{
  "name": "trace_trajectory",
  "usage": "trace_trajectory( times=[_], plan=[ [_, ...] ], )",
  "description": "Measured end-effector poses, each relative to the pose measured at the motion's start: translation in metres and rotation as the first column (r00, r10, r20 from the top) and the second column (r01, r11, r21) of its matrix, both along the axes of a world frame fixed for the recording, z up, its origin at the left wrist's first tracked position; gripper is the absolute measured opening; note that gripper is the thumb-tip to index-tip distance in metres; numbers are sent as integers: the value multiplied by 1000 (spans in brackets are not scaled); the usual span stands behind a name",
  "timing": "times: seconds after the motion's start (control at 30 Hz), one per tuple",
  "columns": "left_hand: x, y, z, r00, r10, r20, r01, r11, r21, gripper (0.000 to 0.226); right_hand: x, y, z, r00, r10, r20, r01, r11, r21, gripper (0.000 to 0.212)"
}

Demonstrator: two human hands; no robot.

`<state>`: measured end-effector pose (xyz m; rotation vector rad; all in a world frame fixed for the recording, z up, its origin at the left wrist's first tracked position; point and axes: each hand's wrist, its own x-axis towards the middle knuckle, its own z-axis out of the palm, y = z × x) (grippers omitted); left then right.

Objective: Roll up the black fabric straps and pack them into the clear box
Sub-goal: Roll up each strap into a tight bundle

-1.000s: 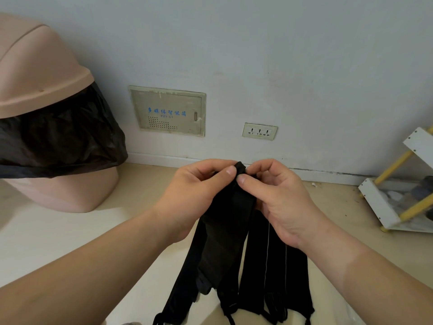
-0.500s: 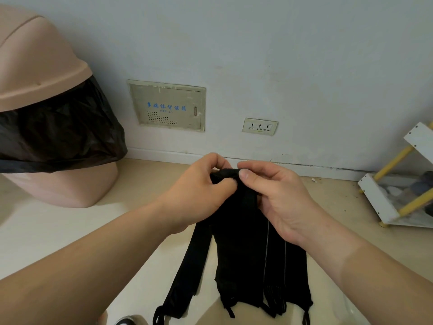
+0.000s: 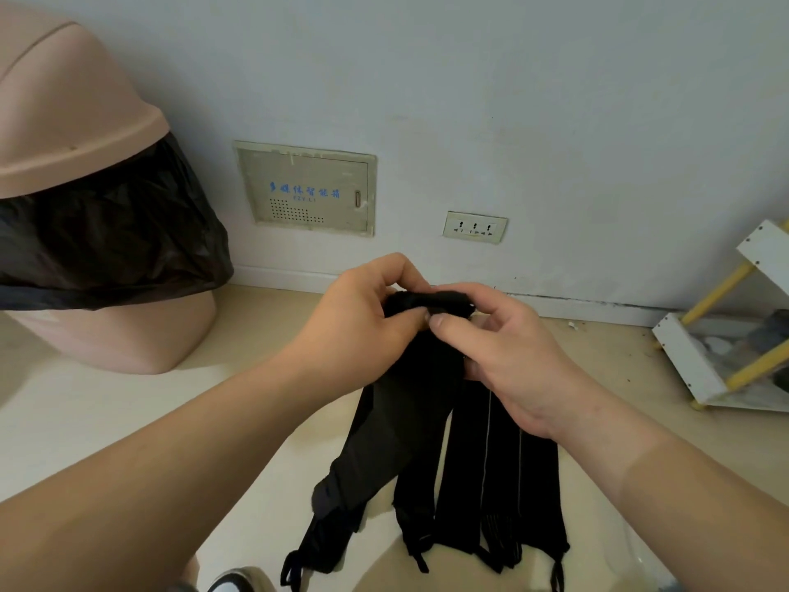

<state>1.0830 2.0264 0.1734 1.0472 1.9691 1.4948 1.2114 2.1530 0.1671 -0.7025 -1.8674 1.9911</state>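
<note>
Left hand [image 3: 363, 318] and right hand [image 3: 508, 352] meet mid-frame, both pinching the rolled top end of the black fabric straps [image 3: 427, 420]. Thumbs press the roll from the near side. Loose strap lengths hang below the hands toward the floor [image 3: 106, 420].

- The top of the black fabric strap [image 3: 397, 429] is now a small fat roll [image 3: 427, 301] between our hands. A second ago it is only a flat end.
- Our left hand [image 3: 358, 318] now curls round the left end of the roll.
- Our right hand [image 3: 508, 352] now sits lower, its thumb pressing next to our left thumb.
- The hanging part now leans left, so we see more of the other straps [image 3: 491, 463] on the floor.
- A shoe [image 3: 239, 581] now peeks in at the bottom.
</note>
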Motion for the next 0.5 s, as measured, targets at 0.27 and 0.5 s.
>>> trace_trajectory(
  times=[0.27, 0.5],
  plan=[
    [-3, -5, -2, 992, -31, 119, 29, 999, 14, 16, -1, 1, -4, 998, -49, 26, 48, 999, 11, 30],
    [5, -4, 3, 900, -37, 433, 40, 999, 4, 18, -3, 3, -7, 996, -84, 3, 83, 991, 103, 30]
  ],
)
